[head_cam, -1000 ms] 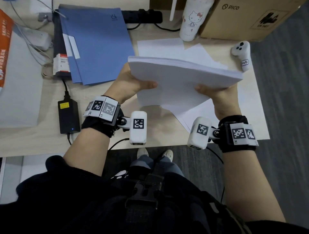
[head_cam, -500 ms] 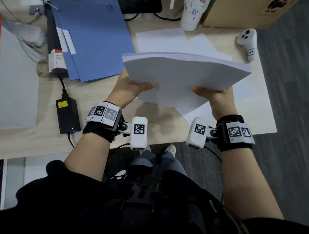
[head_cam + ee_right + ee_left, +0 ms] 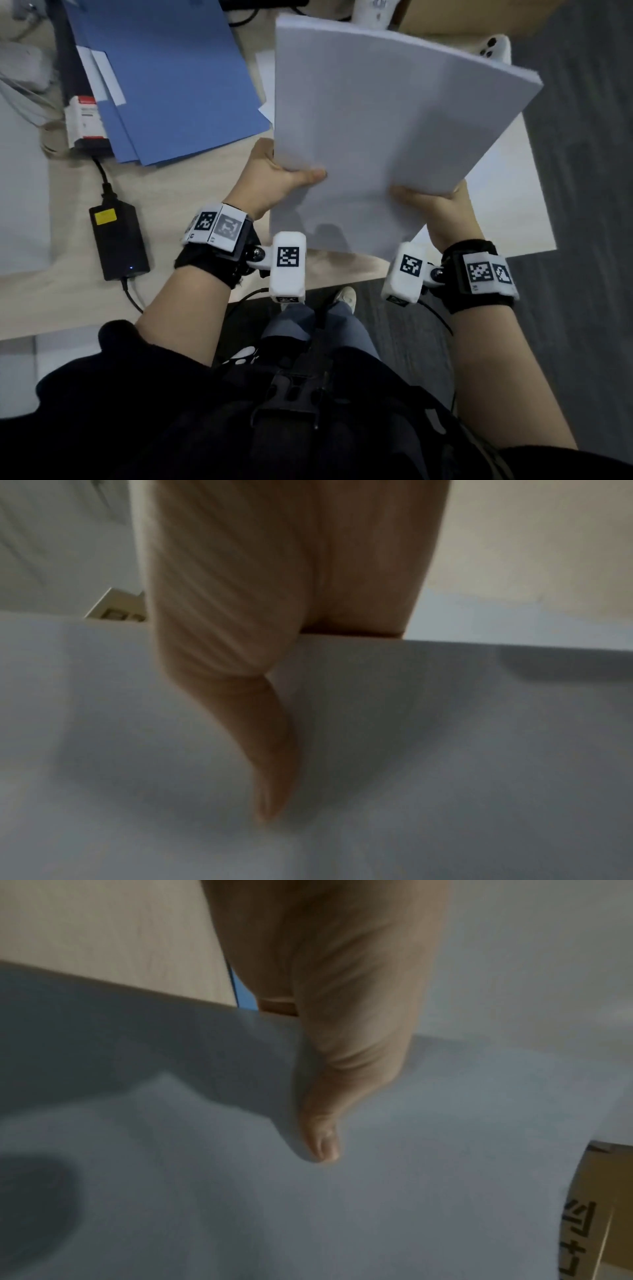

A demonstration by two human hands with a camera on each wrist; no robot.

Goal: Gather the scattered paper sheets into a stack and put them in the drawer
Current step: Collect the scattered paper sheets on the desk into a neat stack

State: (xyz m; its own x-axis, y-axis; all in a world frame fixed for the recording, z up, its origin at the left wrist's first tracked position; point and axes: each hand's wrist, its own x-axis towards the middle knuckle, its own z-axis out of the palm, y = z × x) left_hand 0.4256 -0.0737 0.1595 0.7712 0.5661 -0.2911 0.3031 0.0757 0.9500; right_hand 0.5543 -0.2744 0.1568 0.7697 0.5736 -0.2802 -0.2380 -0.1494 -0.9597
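Our left hand (image 3: 274,178) and right hand (image 3: 435,209) each pinch the near edge of the paper stack (image 3: 387,113), thumbs on top, raised above the desk (image 3: 178,192). Loose sheets (image 3: 507,192) lie beneath; a blue folder (image 3: 171,75) sits left, probably a controller (image 3: 493,48) behind.

Both forearms extended forward, bare, each wrist strapped with a marker-tagged camera band. Left hand (image 3: 274,178) pinches the paper stack (image 3: 387,113) at its near edge, thumb on top. Right hand (image 3: 435,209) grips likewise, thumb flat on top.
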